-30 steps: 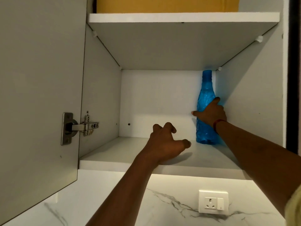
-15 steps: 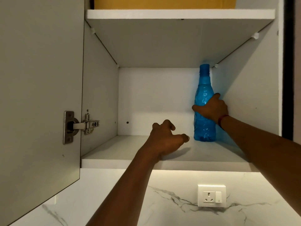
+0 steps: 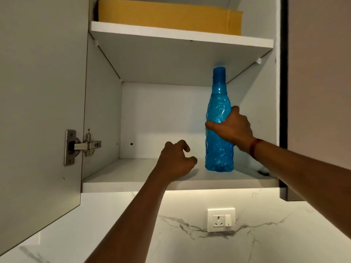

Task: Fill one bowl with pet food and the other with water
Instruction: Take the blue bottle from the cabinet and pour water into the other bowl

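Observation:
A tall blue plastic bottle [image 3: 219, 103] with a blue cap stands upright near the front of the lower shelf [image 3: 133, 173] in an open wall cabinet. My right hand [image 3: 232, 128] is wrapped around the bottle's middle. My left hand [image 3: 175, 162] rests on the shelf just left of the bottle, fingers curled and loosely apart, holding nothing. No bowls or pet food are in view.
The cabinet door [image 3: 39, 111] hangs open at the left on a metal hinge [image 3: 81, 146]. A yellow box [image 3: 169, 18] lies on the upper shelf. Below the cabinet is a marble wall with a white socket [image 3: 221, 219].
My right hand has drawn the blue bottle from the back right corner toward the front of the shelf. My left hand has stayed on the shelf.

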